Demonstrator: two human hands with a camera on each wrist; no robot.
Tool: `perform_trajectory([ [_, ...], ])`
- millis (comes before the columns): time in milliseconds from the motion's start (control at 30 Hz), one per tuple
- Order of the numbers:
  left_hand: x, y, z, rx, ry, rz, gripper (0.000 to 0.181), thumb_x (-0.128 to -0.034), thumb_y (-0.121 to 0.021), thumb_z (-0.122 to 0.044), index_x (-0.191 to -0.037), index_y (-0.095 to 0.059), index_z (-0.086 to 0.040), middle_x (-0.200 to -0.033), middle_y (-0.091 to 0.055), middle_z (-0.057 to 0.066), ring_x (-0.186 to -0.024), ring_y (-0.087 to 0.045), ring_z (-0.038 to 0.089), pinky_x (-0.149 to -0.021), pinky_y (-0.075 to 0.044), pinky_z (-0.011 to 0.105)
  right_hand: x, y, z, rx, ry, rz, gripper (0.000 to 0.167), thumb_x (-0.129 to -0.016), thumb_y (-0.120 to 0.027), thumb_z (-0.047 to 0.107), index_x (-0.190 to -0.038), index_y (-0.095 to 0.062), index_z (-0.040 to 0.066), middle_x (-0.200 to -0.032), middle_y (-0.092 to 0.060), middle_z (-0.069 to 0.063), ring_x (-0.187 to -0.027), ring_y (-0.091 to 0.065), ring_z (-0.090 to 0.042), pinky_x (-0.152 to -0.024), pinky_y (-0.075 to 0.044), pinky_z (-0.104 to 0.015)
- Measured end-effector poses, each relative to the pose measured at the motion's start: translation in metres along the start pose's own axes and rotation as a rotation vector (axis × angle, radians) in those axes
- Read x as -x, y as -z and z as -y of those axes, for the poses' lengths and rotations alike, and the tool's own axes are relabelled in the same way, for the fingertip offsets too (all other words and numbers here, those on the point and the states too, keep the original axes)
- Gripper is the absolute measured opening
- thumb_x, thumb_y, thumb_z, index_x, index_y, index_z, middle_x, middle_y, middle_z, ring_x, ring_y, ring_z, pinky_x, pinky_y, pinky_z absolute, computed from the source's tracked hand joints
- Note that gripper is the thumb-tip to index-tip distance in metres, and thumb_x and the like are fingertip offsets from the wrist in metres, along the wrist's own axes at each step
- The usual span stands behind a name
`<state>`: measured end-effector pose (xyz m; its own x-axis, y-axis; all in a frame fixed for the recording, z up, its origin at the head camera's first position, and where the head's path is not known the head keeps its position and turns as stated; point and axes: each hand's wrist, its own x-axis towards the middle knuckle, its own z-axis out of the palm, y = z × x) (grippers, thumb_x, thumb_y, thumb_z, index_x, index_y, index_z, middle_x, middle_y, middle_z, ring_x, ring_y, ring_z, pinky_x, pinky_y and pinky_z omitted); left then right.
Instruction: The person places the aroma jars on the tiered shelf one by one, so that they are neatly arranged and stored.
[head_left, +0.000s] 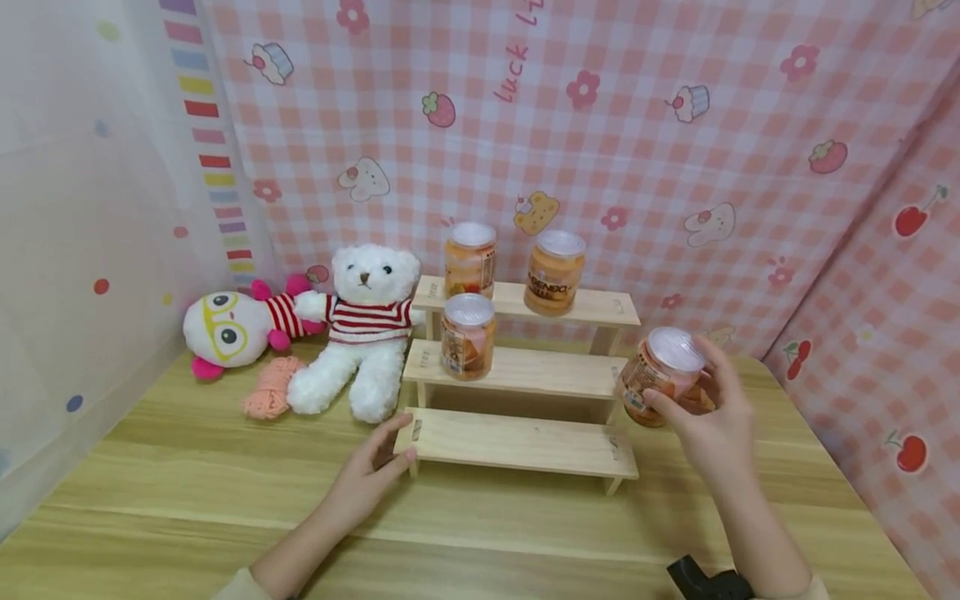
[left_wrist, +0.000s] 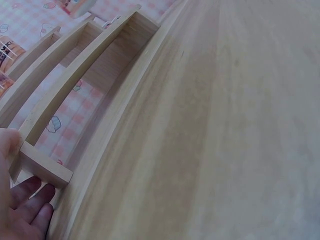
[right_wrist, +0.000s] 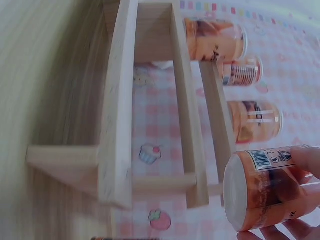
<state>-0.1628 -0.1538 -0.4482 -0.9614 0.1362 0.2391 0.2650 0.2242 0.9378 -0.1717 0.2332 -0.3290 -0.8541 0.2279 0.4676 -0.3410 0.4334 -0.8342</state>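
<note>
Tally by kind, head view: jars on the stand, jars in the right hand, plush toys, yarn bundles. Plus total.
Jars on the wooden stand: 3
Jar in the right hand: 1
Plush toys: 2
Yarn bundle: 1
Total: 7

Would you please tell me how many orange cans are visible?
4 visible: two cans on the top shelf, one on the middle shelf, one in the right hand, which may hide another.
</note>
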Motion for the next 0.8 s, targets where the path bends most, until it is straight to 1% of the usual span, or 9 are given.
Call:
perform_trajectory([
  [67,-0.001,0.0,0.0,-0.007,-0.005,-0.002,0.048,-0.0939,-0.064,-0.019,-0.138,-0.049,-0.007,-0.148,-0.036,0.018,-0.133,-0.033,0.035,-0.107,-0.03,0.044,-0.001,-0.004,0.004,-0.03,0.016,0.026,0.082,-0.077,-0.077,-0.006,-0.146,-0.041,0.019,-0.122,-0.049,-0.005,-0.098,-0.055,-0.01,-0.075,-0.052,-0.013],
  [167,-0.001,0.001,0.0,-0.016,-0.013,0.0,0.047,-0.0939,-0.064,-0.019,-0.138,-0.049,-0.007,-0.147,-0.037,0.018,-0.133,-0.034,0.035,-0.107,-0.03,0.044,-0.002,-0.011,0.008,-0.059,0.039,0.063,0.082,-0.077,-0.076,-0.006,-0.146,-0.04,0.018,-0.122,-0.049,-0.007,-0.096,-0.056,-0.01,-0.074,-0.053,-0.015],
  [267,-0.001,0.001,0.0,-0.016,-0.014,0.0,0.047,-0.0939,-0.064,-0.019,-0.138,-0.049,-0.008,-0.147,-0.038,0.017,-0.133,-0.034,0.035,-0.107,-0.03,0.044,-0.004,-0.019,0.013,-0.073,0.056,0.085,0.08,-0.078,-0.077,-0.005,-0.146,-0.041,0.018,-0.127,-0.047,-0.007,-0.103,-0.055,-0.01,-0.075,-0.053,-0.016],
  [367,-0.001,0.001,0.0,-0.017,-0.013,-0.001,0.047,-0.0939,-0.064,-0.019,-0.138,-0.049,-0.008,-0.146,-0.039,0.017,-0.133,-0.033,0.035,-0.107,-0.029,0.045,-0.008,-0.026,0.019,-0.099,0.067,0.098,0.078,-0.078,-0.077,-0.005,-0.144,-0.042,0.018,-0.13,-0.046,-0.005,-0.109,-0.052,-0.012,-0.08,-0.052,-0.017],
  [500,-0.001,0.001,0.0,-0.02,-0.012,0.0,0.048,-0.094,-0.064,-0.019,-0.138,-0.049,-0.008,-0.146,-0.039,0.017,-0.133,-0.034,0.035,-0.107,-0.03,0.044,-0.013,-0.036,0.023,-0.133,0.074,0.126,0.078,-0.078,-0.077,-0.005,-0.144,-0.042,0.015,-0.13,-0.045,-0.006,-0.112,-0.05,-0.016,-0.082,-0.052,-0.019],
  [667,-0.001,0.0,0.0,-0.017,-0.024,-0.002,0.047,-0.0938,-0.064,-0.017,-0.138,-0.049,-0.007,-0.146,-0.039,0.018,-0.132,-0.035,0.035,-0.106,-0.031,0.046,-0.017,-0.047,0.027,-0.132,0.086,0.163,0.077,-0.078,-0.078,-0.001,-0.144,-0.042,0.016,-0.131,-0.046,-0.01,-0.114,-0.05,-0.02,-0.08,-0.053,-0.019],
  [800,-0.001,0.0,0.001,-0.024,-0.026,-0.011,0.047,-0.0934,-0.064,-0.017,-0.137,-0.05,-0.008,-0.145,-0.041,0.017,-0.131,-0.036,0.035,-0.106,-0.033,0.048,-0.02,-0.056,0.027,-0.157,0.082,0.195,0.077,-0.077,-0.078,-0.001,-0.143,-0.042,0.016,-0.13,-0.047,-0.013,-0.114,-0.05,-0.024,-0.078,-0.055,-0.022],
])
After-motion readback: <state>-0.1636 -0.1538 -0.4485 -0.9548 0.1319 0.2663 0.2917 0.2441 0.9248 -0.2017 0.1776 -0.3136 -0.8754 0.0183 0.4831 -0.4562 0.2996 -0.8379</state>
